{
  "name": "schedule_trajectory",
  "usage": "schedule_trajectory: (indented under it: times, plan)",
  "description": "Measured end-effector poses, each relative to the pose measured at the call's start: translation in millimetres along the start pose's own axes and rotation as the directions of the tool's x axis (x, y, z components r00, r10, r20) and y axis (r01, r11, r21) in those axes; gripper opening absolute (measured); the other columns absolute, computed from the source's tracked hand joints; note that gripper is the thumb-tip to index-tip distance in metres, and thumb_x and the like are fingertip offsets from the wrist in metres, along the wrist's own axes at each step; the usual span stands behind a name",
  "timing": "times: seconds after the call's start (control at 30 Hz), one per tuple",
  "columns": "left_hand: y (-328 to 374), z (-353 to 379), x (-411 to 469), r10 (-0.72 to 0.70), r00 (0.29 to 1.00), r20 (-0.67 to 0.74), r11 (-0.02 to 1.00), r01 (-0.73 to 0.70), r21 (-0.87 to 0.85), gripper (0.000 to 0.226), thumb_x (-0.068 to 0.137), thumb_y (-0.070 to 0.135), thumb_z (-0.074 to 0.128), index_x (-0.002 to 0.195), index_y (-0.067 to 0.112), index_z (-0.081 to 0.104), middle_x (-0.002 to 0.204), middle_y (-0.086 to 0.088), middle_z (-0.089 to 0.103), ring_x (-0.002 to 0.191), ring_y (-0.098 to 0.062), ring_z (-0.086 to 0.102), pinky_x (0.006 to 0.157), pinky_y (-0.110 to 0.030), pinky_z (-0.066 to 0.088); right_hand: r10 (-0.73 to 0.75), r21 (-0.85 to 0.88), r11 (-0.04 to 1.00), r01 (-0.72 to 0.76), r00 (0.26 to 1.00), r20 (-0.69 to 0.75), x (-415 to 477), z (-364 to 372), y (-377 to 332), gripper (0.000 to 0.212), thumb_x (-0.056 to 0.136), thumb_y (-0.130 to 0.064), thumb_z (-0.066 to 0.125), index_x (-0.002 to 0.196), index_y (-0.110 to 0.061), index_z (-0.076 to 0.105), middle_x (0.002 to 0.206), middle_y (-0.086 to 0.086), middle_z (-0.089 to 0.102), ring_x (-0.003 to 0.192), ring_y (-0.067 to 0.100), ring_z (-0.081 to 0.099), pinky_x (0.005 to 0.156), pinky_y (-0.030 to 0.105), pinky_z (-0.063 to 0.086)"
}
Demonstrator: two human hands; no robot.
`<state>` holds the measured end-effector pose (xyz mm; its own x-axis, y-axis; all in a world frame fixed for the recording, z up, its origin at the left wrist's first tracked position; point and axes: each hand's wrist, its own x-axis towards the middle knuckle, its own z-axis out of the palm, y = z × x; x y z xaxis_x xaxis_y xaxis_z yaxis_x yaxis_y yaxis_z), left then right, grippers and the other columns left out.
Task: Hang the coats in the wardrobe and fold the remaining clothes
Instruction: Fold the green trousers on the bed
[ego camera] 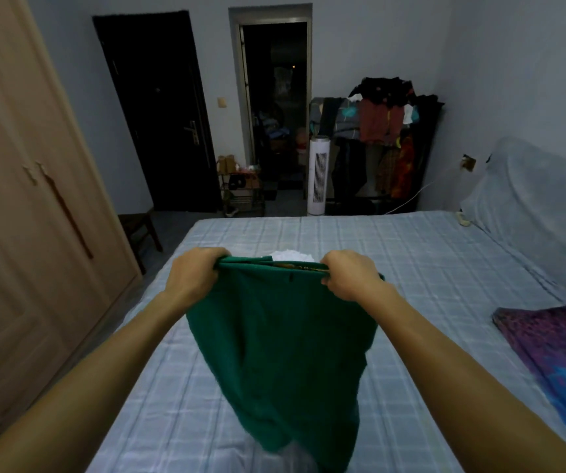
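Observation:
A green garment (pixel 281 353) hangs in the air over the bed (pixel 428 268), held by its top edge. My left hand (pixel 194 278) grips the left corner of that edge and my right hand (pixel 351 278) grips the right corner. The cloth drops down toward me, its lower end over something pale near the bottom of the view. A white piece of clothing (pixel 291 256) lies on the bed just beyond the green edge, mostly hidden. The wooden wardrobe (pixel 29 199) stands at the left with its doors shut.
A purple and blue patterned cloth (pixel 554 356) lies on the bed's right side. A rack piled with clothes (pixel 380 131) and a white tower fan (pixel 319 175) stand beyond the bed. A dark stool (pixel 141 230) sits between wardrobe and bed. A covered sofa (pixel 541 199) lines the right wall.

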<state>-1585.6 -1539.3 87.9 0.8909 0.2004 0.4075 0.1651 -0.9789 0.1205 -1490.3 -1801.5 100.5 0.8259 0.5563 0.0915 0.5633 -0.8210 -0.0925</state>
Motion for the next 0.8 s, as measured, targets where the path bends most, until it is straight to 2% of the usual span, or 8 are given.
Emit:
schedule_trajectory:
  times: [0.17,0.33,0.53,0.67,0.8]
  plan:
    - [-20,-8,19,0.029,1.0,0.003,0.999,-0.029,0.032,0.043,0.076,0.004,0.052,0.103,0.032,0.067,0.104,0.001,0.07,0.096,-0.029,0.061,0.07,-0.038,0.05,0.079,-0.061,0.994,-0.09,0.983,-0.166,25,-7,13,0.013,0.088,-0.011,0.056,0.099,-0.015,0.062,0.095,0.007,0.064,0.087,0.029,0.061,0.061,0.031,0.038]
    - [-45,3,51,0.037,0.998,0.046,0.999,-0.039,0.035,0.031,0.086,0.009,0.052,0.101,0.032,0.067,0.099,0.003,0.07,0.091,-0.025,0.061,0.063,-0.035,0.048,0.085,-0.098,0.99,-0.106,0.975,-0.205,67,-9,26,0.01,0.09,-0.012,0.054,0.094,-0.015,0.063,0.09,0.006,0.065,0.083,0.03,0.061,0.06,0.031,0.037]
    - [-67,20,136,0.065,0.994,0.09,0.988,-0.077,0.135,0.017,0.095,0.025,0.052,0.107,0.026,0.064,0.101,0.0,0.068,0.092,-0.024,0.06,0.066,-0.035,0.048,0.102,-0.112,0.984,-0.142,0.947,-0.303,150,-20,33,0.017,0.087,-0.01,0.053,0.097,-0.017,0.065,0.095,0.009,0.068,0.088,0.034,0.063,0.062,0.034,0.043]
    - [-65,20,209,0.087,0.995,-0.054,0.988,-0.079,0.136,0.021,0.095,0.026,0.052,0.114,0.026,0.06,0.103,-0.003,0.069,0.09,-0.027,0.063,0.066,-0.037,0.051,0.15,-0.083,0.976,-0.202,0.897,-0.417,190,-43,41,0.025,0.084,-0.004,0.052,0.102,-0.019,0.062,0.097,0.007,0.067,0.087,0.033,0.062,0.062,0.034,0.04]
    - [-49,15,243,0.028,0.967,-0.252,0.999,-0.034,-0.019,0.023,0.092,0.028,0.058,0.113,0.021,0.063,0.092,-0.011,0.071,0.082,-0.033,0.065,0.065,-0.039,0.051,0.115,-0.041,0.983,-0.179,0.777,-0.619,199,-64,61,0.042,0.077,0.0,0.055,0.112,-0.021,0.066,0.096,0.008,0.069,0.082,0.034,0.065,0.062,0.036,0.048]
